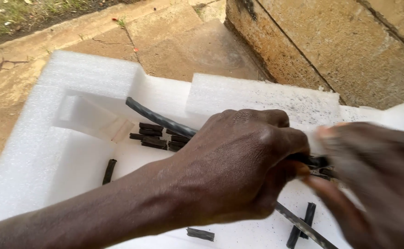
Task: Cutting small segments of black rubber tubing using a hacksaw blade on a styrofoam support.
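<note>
My left hand (239, 166) is a closed fist around a long black cable (158, 117), which runs up and left out of the fist over a white foam tray (40, 138). The cable's short dark end (319, 162) sticks out of the fist on the right. There my right hand (377, 184), blurred by motion, has thumb and forefinger pinched around that end. Several short cut black cable pieces (153, 136) lie stacked in the tray behind my left hand.
More cut pieces lie loose in the tray at the left (109, 171), bottom (200, 234) and lower right (309, 214). A thin grey strip (303, 227) slants across the lower right. Concrete paving (174, 41) and a stone wall (349, 46) lie beyond.
</note>
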